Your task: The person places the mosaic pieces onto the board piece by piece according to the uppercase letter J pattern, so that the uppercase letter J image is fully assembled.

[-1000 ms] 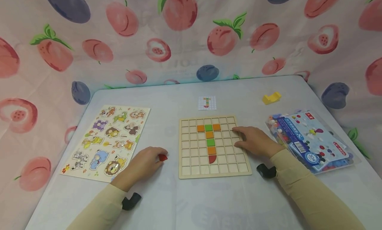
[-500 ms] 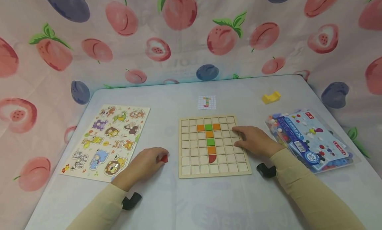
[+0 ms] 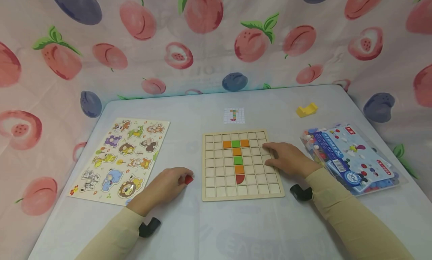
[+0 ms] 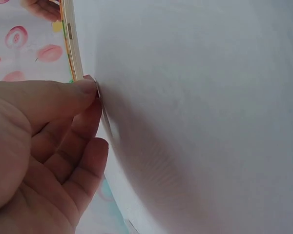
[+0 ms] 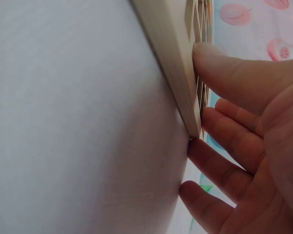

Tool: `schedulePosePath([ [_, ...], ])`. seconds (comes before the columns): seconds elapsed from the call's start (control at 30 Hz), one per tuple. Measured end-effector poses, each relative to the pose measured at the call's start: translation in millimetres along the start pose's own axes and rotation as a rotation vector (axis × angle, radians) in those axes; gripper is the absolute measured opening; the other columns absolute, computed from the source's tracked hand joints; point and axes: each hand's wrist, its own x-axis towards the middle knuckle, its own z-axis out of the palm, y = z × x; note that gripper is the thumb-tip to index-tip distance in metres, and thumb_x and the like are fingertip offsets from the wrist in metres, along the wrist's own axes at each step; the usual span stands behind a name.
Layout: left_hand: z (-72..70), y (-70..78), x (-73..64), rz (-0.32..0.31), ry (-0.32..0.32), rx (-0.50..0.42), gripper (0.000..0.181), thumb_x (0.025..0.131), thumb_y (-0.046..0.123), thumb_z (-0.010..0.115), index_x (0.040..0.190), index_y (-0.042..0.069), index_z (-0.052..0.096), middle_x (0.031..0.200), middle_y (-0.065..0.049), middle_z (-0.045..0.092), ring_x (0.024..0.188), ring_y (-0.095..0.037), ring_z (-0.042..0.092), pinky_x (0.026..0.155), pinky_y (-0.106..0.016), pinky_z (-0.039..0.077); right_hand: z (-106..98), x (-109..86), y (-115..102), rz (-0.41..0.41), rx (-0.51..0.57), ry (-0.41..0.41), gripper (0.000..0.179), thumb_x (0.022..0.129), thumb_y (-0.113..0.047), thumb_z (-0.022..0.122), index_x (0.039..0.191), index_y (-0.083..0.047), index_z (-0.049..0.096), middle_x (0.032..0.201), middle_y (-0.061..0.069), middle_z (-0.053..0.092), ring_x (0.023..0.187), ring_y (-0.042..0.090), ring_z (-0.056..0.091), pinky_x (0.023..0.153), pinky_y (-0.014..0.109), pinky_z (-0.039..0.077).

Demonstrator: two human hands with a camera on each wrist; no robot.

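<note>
My left hand point(image 3: 170, 185) is just left of the wooden grid board point(image 3: 210, 198), pinching a small red tile point(image 3: 188, 179) between thumb and fingertips. In the left wrist view the tile point(image 4: 89, 78) shows only as a thin edge by the thumb. On the board, orange and green square tiles form a short row and a column below it; a red tile with a rounded corner point(image 3: 240, 179) ends the column. My right hand point(image 3: 289, 158) rests on the board's right edge, thumb and fingers spread and fairly straight. In the right wrist view its thumb point(image 5: 219, 58) touches the board's top.
Behind the board lies a small pattern card point(image 3: 234, 116) with a similar coloured figure. An animal puzzle board point(image 3: 129, 162) lies at the left. A clear box of colourful parts point(image 3: 354, 158) sits at the right, with a yellow plastic piece point(image 3: 307, 110) behind it.
My left hand has shifted slightly right towards the board, and the red tile has turned between its fingertips. The right hand and the tiles on the board have stayed in place.
</note>
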Motion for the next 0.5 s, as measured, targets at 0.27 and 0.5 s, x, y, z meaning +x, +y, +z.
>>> schedulePosePath([
  [0.27, 0.3, -2.0, 2.2, 0.041, 0.025, 0.061, 0.021, 0.084, 0.006, 0.079, 0.104, 0.01, 0.074, 0.091, 0.006, 0.065, 0.084, -0.014, 0.053, 0.079, -0.035, 0.049, 0.9, -0.1, 0.4, 0.0, -0.006, 0.003, 0.06, 0.093, -0.02, 0.07, 0.145, 0.001, 0.049, 0.144, 0.025, 0.05, 0.134, 0.046, 0.043, 0.109, 0.058, 0.033],
  [0.5, 1.0, -1.0, 3.6, 0.039, 0.032, 0.073, 0.015, 0.083, 0.009, 0.081, 0.095, 0.012, 0.073, 0.086, 0.007, 0.064, 0.085, -0.015, 0.055, 0.083, -0.036, 0.05, 0.8, -0.3, -0.2, -0.001, -0.007, 0.005, 0.06, 0.093, -0.02, 0.07, 0.145, 0.001, 0.049, 0.144, 0.025, 0.05, 0.134, 0.046, 0.043, 0.109, 0.058, 0.033],
])
